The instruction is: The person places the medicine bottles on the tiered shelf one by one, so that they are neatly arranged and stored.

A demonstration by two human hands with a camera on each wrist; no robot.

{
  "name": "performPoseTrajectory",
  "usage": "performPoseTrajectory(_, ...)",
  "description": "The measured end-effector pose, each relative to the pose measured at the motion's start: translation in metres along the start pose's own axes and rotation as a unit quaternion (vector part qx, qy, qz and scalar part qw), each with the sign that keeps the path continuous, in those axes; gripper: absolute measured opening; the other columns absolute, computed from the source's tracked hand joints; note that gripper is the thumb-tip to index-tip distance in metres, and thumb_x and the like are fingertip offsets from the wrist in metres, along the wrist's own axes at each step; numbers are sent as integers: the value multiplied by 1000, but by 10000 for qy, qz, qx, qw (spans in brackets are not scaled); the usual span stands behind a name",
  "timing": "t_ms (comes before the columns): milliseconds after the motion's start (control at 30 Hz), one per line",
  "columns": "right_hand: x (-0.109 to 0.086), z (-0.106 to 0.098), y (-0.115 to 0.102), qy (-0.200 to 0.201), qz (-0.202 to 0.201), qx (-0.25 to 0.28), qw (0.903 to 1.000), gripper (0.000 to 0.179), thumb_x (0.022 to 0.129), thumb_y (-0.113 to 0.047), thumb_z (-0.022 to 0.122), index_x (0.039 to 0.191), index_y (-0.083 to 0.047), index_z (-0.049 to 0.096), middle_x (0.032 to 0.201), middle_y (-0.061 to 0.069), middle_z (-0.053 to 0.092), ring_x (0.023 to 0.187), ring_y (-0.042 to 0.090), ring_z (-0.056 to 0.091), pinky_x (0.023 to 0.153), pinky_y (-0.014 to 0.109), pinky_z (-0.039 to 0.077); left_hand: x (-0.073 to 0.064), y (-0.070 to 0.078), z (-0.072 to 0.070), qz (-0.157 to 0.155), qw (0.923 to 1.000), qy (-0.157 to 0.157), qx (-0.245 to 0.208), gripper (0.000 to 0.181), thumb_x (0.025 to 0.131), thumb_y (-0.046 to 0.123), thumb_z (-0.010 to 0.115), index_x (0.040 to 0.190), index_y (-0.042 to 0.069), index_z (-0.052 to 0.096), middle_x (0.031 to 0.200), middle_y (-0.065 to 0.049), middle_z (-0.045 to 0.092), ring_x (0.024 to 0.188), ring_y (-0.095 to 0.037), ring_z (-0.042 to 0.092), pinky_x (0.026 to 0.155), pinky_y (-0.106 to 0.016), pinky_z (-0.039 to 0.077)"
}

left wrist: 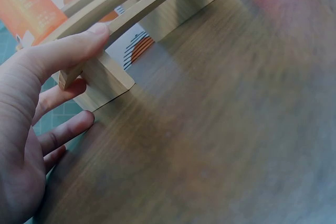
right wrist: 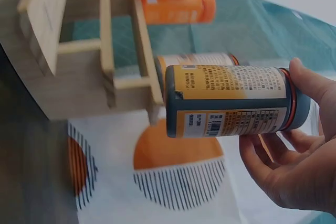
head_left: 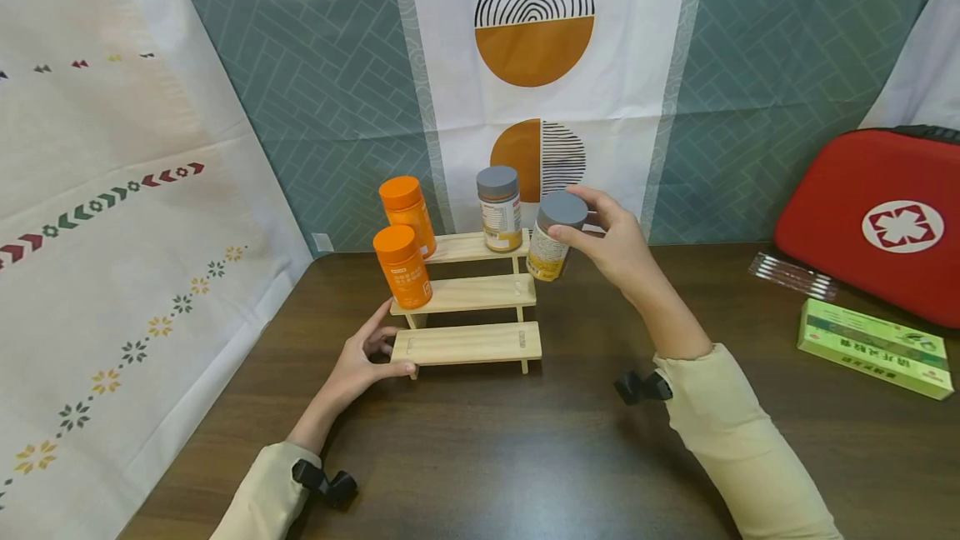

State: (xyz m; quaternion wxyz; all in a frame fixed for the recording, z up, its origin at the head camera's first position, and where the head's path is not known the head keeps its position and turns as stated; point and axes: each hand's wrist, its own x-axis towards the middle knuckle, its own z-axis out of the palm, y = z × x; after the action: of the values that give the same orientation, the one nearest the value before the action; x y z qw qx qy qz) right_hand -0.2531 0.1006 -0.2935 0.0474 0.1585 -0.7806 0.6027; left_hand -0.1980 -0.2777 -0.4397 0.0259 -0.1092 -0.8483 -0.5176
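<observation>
A three-step wooden rack [head_left: 467,343] stands on the table. My left hand [head_left: 369,358] grips the left end of its lowest step, and in the left wrist view the thumb [left wrist: 86,43] lies over that step's edge. By its grey cap, my right hand [head_left: 617,242] holds a grey bottle with a yellow and white label [head_left: 549,250]; it hangs tilted, just off the rack's right side. A similar grey-capped bottle [head_left: 500,215] stands on the top step. Two orange bottles are at the left: one [head_left: 408,219] on the top step, another [head_left: 403,272] on the middle step.
At the right lie a red case with a white cross emblem [head_left: 832,207], a clear blister strip [head_left: 792,277] and a green box [head_left: 873,347]. A patterned cloth [head_left: 337,107] hangs behind the dark wooden table [head_left: 525,448]. White fabric [head_left: 135,290] covers the left side.
</observation>
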Motion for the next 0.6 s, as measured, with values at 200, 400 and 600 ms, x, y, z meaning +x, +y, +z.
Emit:
performPoseTrajectory(200, -2, 20, 5, -114, -34, 95, 9999, 62, 91, -16, 69, 147, -13, 42, 139, 17, 49, 123, 33, 52, 98, 41, 46, 0, 0, 0, 19, 10000, 11, -13, 103, 76, 10, 83, 157, 29, 21, 123, -21, 65, 82, -12, 62, 84, -25, 48)
performPoseTrajectory(400, -2, 33, 11, -171, -135, 252, 9994, 62, 90, -15, 71, 145, -12, 44, 137, 18, 49, 124, 33, 52, 103, 47, 44, 0, 0, 0, 25, 10000, 6, -7, 104, 76, 10, 83, 157, 29, 21, 123, -21, 65, 82, -12, 63, 85, -25, 48)
performPoseTrajectory(600, -3, 44, 16, -128, -219, 396, 9989, 63, 89, -12, 71, 145, -10, 44, 136, 20, 50, 123, 34, 54, 103, 47, 45, 0, 0, 0, 19, 10000, 1, -13, 104, 76, 10, 83, 157, 28, 21, 123, -21, 65, 82, -12, 63, 85, -24, 48)
